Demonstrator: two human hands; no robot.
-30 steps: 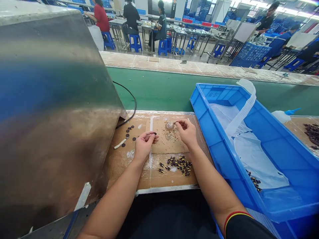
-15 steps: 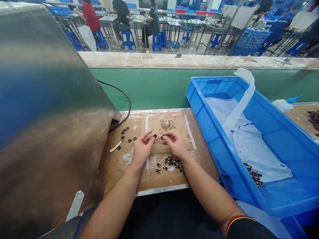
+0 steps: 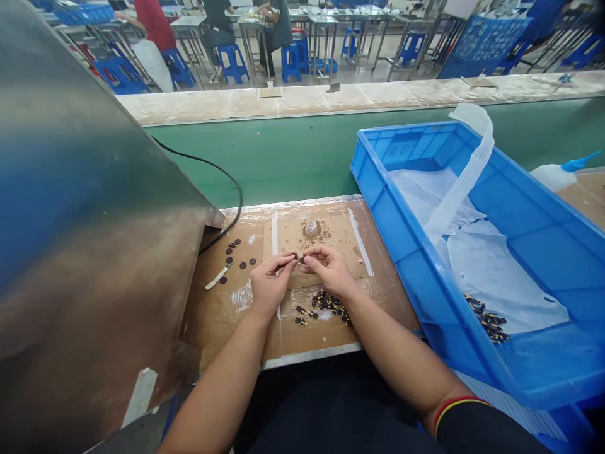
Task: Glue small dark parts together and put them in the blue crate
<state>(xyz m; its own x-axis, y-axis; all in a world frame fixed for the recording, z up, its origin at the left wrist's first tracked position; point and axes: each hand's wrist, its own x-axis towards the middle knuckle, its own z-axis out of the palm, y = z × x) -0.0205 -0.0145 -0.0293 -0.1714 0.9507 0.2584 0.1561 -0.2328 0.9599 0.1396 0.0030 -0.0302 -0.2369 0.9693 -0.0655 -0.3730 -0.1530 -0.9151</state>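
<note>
My left hand (image 3: 268, 282) and my right hand (image 3: 328, 270) meet fingertip to fingertip over the cardboard-covered bench (image 3: 222, 309). Between the fingertips sits a small dark part (image 3: 300, 258), pinched by both hands. Just below the hands lies a pile of small dark and yellow parts (image 3: 326, 306). Several dark round discs (image 3: 234, 255) lie to the left, beside a small white stick (image 3: 215, 277). A blob of clear glue (image 3: 311, 227) sits on the cardboard beyond the hands.
A large metal housing (image 3: 85, 239) fills the left, with a black cable (image 3: 222, 189) running from it. A blue crate (image 3: 515, 265) at right holds white plastic sheet and several dark parts (image 3: 486, 320). A green conveyor belt (image 3: 293, 151) runs behind. People sit at far tables.
My right hand came back from the glue blob toward my left hand, and both now pinch the small part together. The view has tilted downward.
</note>
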